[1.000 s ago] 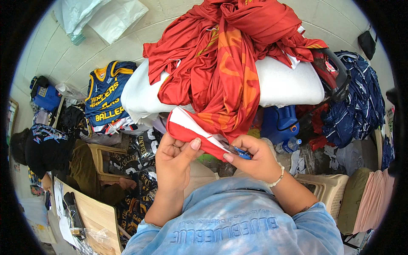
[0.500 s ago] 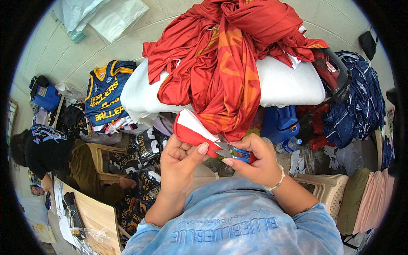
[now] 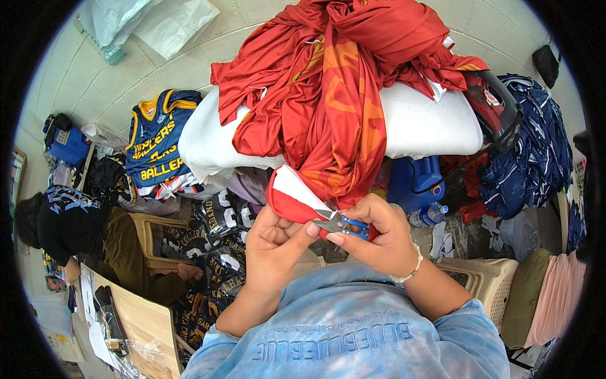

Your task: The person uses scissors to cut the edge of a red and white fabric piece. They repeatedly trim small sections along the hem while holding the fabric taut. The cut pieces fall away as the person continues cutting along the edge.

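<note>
My left hand (image 3: pixel 273 247) is closed on the edge of a folded piece of red cloth (image 3: pixel 285 203), whose white underside (image 3: pixel 298 188) is turned up. In my right hand (image 3: pixel 377 235) is a pair of blue-handled thread snips (image 3: pixel 355 228). The metal blades point left and lie at the cloth's edge, close to my left thumb. The cloth runs up to a large heap of red garments with orange and yellow patterns (image 3: pixel 344 95). Beneath that heap is a white padded board (image 3: pixel 432 120). My right fingers partly cover the handles.
A navy and yellow jersey (image 3: pixel 158 136) hangs at the left, with black printed garments (image 3: pixel 218 218) below. At right are a blue jug (image 3: pixel 413 186), a plastic bottle (image 3: pixel 430 215), a beige chair (image 3: pixel 483 278) and navy garments (image 3: pixel 527 145). A person in black (image 3: pixel 72 218) sits far left.
My left hand and the folded red cloth have shifted slightly right, closer to the snips. My right hand keeps nearly the same place, still holding the snips at the cloth.
</note>
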Tool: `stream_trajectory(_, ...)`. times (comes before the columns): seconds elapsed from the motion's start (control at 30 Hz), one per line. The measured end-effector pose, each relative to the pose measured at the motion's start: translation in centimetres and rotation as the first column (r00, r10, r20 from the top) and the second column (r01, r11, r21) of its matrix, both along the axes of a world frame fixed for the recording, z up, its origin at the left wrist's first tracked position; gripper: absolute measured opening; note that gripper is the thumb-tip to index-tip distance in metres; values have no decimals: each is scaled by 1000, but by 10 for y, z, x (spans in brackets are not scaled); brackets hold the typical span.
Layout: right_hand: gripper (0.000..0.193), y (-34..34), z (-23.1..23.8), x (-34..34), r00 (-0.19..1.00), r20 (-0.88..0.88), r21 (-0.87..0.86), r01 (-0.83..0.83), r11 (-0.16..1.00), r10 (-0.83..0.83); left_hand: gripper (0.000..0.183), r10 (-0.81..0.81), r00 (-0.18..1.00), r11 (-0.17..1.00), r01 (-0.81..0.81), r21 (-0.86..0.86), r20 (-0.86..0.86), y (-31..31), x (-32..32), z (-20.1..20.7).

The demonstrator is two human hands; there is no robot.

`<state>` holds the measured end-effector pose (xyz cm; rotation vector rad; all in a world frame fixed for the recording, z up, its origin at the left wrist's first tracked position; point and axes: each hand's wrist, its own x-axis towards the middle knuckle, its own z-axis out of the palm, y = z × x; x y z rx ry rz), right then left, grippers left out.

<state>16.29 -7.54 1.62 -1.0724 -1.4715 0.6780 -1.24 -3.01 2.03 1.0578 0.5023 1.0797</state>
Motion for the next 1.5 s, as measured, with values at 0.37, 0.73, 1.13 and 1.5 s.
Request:
stream_trajectory(0.37,24,-1,-3,4,1000,7,-97,-20,995,21,39,20,998,1000,-19,17,-67,-3,1,3)
stream_trajectory(0.73,28,-1,-6,4,995,-61,-137,-87,987,79,39,16,999,1000,-15,13,-51,-3,0,2)
stream_trajectory(1.13,27,0,-8,3,985,-132,-89,-122,989,110,38,6,999,1000,-7,-20,-40,-3,1,6)
stream_trajectory(1.5,22,5,-13,-3,927,-354,-218,-214,952,127,39,26,998,1000,-25,20,-64,-1,4,1)
